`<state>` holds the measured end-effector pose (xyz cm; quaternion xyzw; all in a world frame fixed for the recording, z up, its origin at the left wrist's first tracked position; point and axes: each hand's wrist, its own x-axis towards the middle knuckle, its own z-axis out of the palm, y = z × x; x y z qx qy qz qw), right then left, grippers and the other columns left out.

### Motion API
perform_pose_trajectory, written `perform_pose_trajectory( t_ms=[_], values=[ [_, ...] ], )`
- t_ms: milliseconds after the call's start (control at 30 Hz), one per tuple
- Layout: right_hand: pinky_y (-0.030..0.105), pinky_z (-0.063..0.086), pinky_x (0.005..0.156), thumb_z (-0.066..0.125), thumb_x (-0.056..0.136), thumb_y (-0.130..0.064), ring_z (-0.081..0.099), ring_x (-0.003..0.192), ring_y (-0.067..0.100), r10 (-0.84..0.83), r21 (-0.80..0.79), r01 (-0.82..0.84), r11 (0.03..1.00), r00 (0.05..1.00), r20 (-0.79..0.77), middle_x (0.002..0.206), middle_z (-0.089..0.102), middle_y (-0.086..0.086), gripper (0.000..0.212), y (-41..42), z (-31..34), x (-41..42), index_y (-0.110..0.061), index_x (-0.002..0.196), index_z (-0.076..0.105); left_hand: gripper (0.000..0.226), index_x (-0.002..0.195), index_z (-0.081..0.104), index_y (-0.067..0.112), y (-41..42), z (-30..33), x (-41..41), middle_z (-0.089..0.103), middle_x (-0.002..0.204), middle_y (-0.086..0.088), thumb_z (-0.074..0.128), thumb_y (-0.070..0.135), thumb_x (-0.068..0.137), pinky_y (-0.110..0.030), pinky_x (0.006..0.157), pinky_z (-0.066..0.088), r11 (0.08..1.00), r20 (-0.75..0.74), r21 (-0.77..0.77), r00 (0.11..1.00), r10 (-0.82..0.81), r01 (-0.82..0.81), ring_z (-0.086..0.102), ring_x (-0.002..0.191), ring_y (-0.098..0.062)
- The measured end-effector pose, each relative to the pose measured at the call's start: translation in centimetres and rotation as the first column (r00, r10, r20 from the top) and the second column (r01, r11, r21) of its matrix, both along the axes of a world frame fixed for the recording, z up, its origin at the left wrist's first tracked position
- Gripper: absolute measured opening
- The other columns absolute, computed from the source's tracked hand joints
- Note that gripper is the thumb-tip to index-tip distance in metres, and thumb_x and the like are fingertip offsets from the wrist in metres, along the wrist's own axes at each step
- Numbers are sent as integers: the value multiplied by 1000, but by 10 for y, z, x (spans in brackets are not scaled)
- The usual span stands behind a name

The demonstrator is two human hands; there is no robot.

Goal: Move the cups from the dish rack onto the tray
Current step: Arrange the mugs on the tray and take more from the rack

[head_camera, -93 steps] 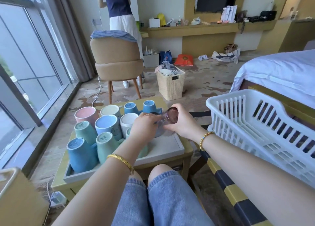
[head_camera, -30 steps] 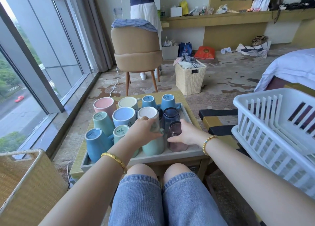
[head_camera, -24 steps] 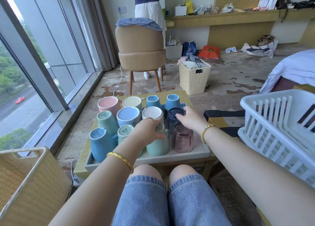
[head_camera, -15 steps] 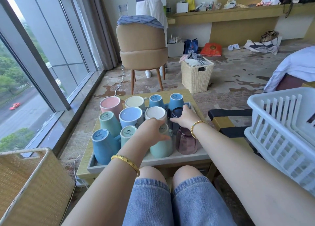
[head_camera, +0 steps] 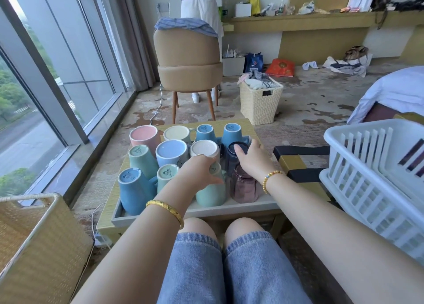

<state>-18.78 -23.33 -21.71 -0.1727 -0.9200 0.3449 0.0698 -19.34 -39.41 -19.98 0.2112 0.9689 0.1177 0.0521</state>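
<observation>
**Both hands among upturned cups on the tray**

While the cups stand upside down in rows on the white tray (head_camera: 229, 208), the left hand (head_camera: 199, 174) grips the top of a mint-green cup (head_camera: 212, 193) in the front row, its fingers (head_camera: 214, 177) curled over the cup's base. The right hand (head_camera: 251, 158) reaches over a purple glass cup (head_camera: 244, 186) that stands just beside the green one; its fingers rest on the rim of a dark blue glass cup (head_camera: 236, 148) one row back, lightly spread, and whether they pinch it cannot be told. Both glass cups sit on the tray's right side, touching or nearly touching their neighbours. Other cups fill the tray: a pink cup (head_camera: 143, 135) and a cream cup (head_camera: 177, 133) at the far left, light blue and white ones in the middle, a big blue cup (head_camera: 133, 189) at the near left corner. The tray lies on a small yellow desk (head_camera: 107, 221). To the right stands the white dish rack (head_camera: 371, 182); no cups show in the visible part. A woven basket (head_camera: 39, 241) sits at lower left.
</observation>
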Motion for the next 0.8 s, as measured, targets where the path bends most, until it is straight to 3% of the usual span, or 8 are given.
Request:
perform_pose_trajectory(
  t_ms=[67,167,300,367,500,633,700,800],
  values=[
    [44,39,104,46,88,-56,40,128,34,39,65,-36,997,998,-56,144,30,18,72,-2,-2,18,-7,138,28,62,127,53,13,0,0,1,62,119,-9,69,44,76,-28,78,42,1000,0,0,1000,10,-10,57,105,-27],
    [42,30,110,57,83,-55,26,138,31,130,147,-134,980,991,40,152,19,13,87,-8,-11,37,-12,146,14,60,127,53,15,1,-1,3,62,119,-8,69,43,77,-28,78,42,999,2,15,1000,28,-28,57,105,-26],
    [43,20,115,57,85,-50,12,144,33,128,182,-162,970,974,186,156,7,15,94,-12,-18,40,-12,149,0,67,136,43,20,-2,-4,8,53,131,-8,68,43,78,-33,88,44,997,4,61,999,40,-40,52,116,-27],
    [46,11,117,51,87,-51,4,145,32,113,281,-146,949,985,130,157,4,14,88,-14,-15,42,-12,149,2,74,142,35,22,-9,-7,12,46,138,-9,66,45,79,-34,95,43,990,12,131,998,56,-58,49,122,-26],
    [36,34,108,45,94,-21,38,128,24,206,381,-95,919,943,-262,137,46,9,42,-23,-2,53,-12,135,43,78,144,31,21,-28,-7,11,44,141,-9,64,49,79,-33,96,41,981,-45,172,995,93,-84,47,125,-25],
    [34,49,83,40,91,-6,58,108,28,269,244,-243,939,960,-78,117,62,12,33,-53,5,61,-9,118,58,73,142,36,17,-26,-7,13,52,137,-8,62,49,81,-33,96,41,983,-41,158,995,96,-88,48,125,-25],
    [29,45,71,40,89,-1,61,100,29,251,155,-250,956,968,11,108,66,14,30,-62,6,61,-7,108,62,68,136,43,15,-19,-8,14,55,133,-10,60,50,81,-34,90,42,978,-13,179,993,115,-111,51,121,-27],
    [26,40,69,40,88,1,60,98,29,247,66,-248,966,969,33,104,66,14,28,-62,9,60,-4,103,63,57,121,52,12,-13,-11,13,60,122,-11,60,51,80,-33,77,41,977,-40,166,989,143,-134,55,110,-29]
  ],
)
